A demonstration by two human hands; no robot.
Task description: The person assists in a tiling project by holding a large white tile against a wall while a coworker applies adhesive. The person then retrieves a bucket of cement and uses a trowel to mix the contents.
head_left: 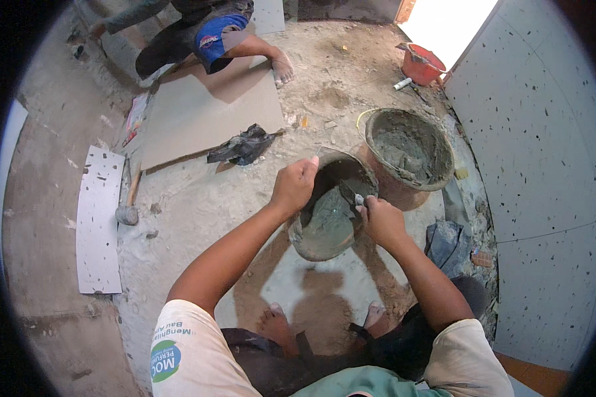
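Observation:
At the middle of the view a bucket point(297, 235) leans tilted, its inside coated with wet grey cement mortar point(331, 221). My left hand point(297, 187) is closed at its upper left rim, by the thin wire handle; whether the fingers hold rim or wire I cannot tell. Inside the bucket's right side is a trowel point(347, 192), its pale handle end in my closed right hand point(383, 221). The blade is partly hidden against the dark inner wall. Just beyond, to the right, stands a second bucket point(392, 173) filled with thick grey mortar.
A red bucket point(422, 66) stands far right near the bright doorway. Another person point(222, 40) is at the far left over a large grey board point(198, 126) with a crumpled black bag point(245, 144). A hammer point(127, 215) lies left; a speckled wall panel point(543, 165) rises right.

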